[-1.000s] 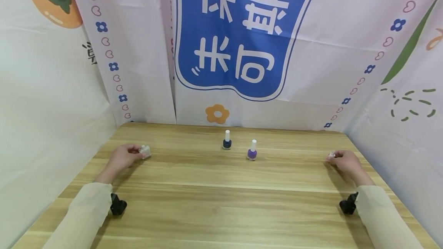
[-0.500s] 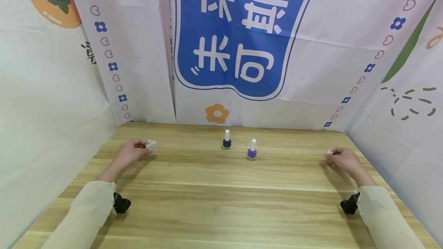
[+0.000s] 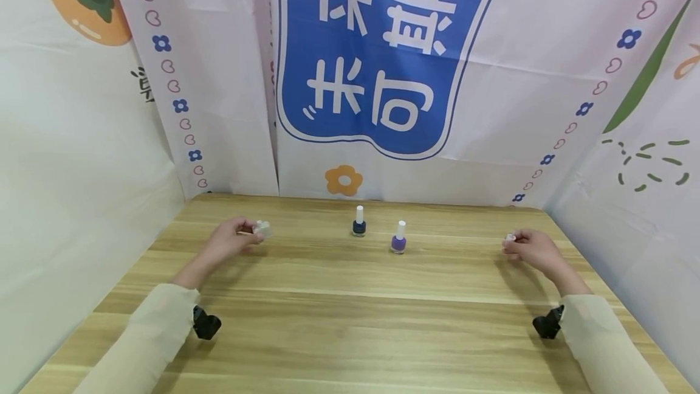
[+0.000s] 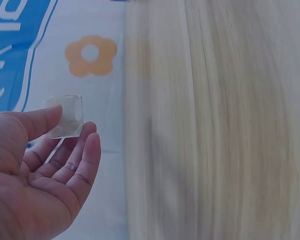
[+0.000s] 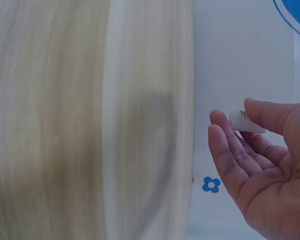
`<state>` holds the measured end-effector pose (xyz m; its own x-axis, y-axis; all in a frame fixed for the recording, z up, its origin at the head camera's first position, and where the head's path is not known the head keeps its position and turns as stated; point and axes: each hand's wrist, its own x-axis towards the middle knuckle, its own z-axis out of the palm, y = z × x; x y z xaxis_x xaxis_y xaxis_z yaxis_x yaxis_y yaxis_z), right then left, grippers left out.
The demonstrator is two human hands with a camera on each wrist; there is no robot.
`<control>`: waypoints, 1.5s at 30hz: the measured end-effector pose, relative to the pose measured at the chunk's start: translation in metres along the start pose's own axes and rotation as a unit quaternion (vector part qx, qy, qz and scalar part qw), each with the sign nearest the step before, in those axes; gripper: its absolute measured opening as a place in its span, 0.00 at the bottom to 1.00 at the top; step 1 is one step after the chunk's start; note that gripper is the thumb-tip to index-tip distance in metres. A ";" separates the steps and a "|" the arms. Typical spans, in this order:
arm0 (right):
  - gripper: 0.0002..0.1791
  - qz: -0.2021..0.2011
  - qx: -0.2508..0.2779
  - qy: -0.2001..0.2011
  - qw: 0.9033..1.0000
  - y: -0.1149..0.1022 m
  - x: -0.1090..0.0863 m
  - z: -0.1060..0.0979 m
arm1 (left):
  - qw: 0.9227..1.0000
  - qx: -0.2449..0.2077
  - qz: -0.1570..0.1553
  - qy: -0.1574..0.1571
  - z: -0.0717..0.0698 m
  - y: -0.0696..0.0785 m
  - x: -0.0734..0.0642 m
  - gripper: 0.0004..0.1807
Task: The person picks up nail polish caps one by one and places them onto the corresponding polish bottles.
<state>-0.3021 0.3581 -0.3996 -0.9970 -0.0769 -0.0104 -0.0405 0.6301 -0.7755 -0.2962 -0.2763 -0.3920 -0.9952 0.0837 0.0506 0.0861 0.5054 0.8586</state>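
Note:
My left hand pinches a small clear square glass bottle between thumb and fingers, above the left part of the table. Its flat see-through side faces the left wrist view, and the thumb covers one corner. On the right, my right hand pinches a small white cap-like piece bearing dark print; the thumb hides part of it. Between the hands, farther from both, a dark blue nail polish bottle and a purple nail polish bottle stand upright with white caps.
The wooden table ends at a printed white cloth hanging behind it, with more cloth along both sides. A black wrist camera sits on the left sleeve, another black camera on the right.
My left hand has carried the clear bottle to the right, towards the middle. The right hand has shifted slightly left with the white piece. Both nail polish bottles stay put.

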 end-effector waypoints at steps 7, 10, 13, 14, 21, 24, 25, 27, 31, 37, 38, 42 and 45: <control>0.17 -0.019 -0.005 -0.001 1.000 -0.014 0.001 0.009 | 1.000 -0.010 0.014 -0.019 0.016 0.011 -0.001 0.17; 0.17 -0.026 -0.001 0.000 1.000 -0.023 0.001 0.013 | 0.999 -0.018 0.020 -0.024 0.023 0.015 0.000 0.16; 0.18 -0.032 -0.003 -0.002 0.999 -0.033 0.000 0.018 | 0.999 -0.023 0.023 -0.029 0.031 0.019 0.002 0.16; 0.18 -0.032 -0.003 -0.002 0.999 -0.036 0.000 0.020 | 0.999 -0.027 0.023 -0.031 0.034 0.020 0.003 0.15; 0.19 -0.059 -0.002 -0.005 0.998 -0.060 0.001 0.032 | 0.998 -0.041 0.033 -0.043 0.052 0.028 0.004 0.14; 0.17 -0.071 -0.006 -0.001 0.997 -0.069 0.002 0.037 | 0.997 -0.051 0.043 -0.045 0.060 0.032 0.005 0.14; 0.17 -0.075 -0.006 -0.002 0.997 -0.071 0.002 0.039 | 0.996 -0.055 0.046 -0.047 0.062 0.034 0.004 0.14; 0.17 -0.084 -0.005 -0.004 0.996 -0.078 0.002 0.043 | 0.995 -0.067 0.049 -0.052 0.068 0.036 0.004 0.14; 0.17 -0.094 0.000 -0.011 0.995 -0.090 0.003 0.051 | 0.993 -0.085 0.051 -0.065 0.078 0.041 0.004 0.14; 0.17 -0.111 0.003 -0.022 0.994 -0.107 0.004 0.064 | 0.990 -0.095 0.061 -0.080 0.093 0.049 0.002 0.14; 0.17 -0.114 0.004 -0.023 0.993 -0.110 0.004 0.067 | 0.990 -0.097 0.060 -0.082 0.094 0.054 -0.001 0.13; 0.14 -0.122 -0.001 -0.028 0.992 -0.119 0.005 0.078 | 0.989 -0.100 0.055 -0.090 0.104 0.058 -0.002 0.13; 0.13 -0.129 -0.010 -0.030 0.991 -0.126 0.003 0.084 | 0.989 -0.099 0.053 -0.092 0.111 0.057 0.000 0.12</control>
<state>-0.2949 0.2129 -0.3549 -0.9478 -0.2823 0.1482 -0.2949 0.5993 -0.7442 -0.2864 -0.1518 -0.3995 -0.9541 0.2920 0.0665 0.1600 0.3094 0.9374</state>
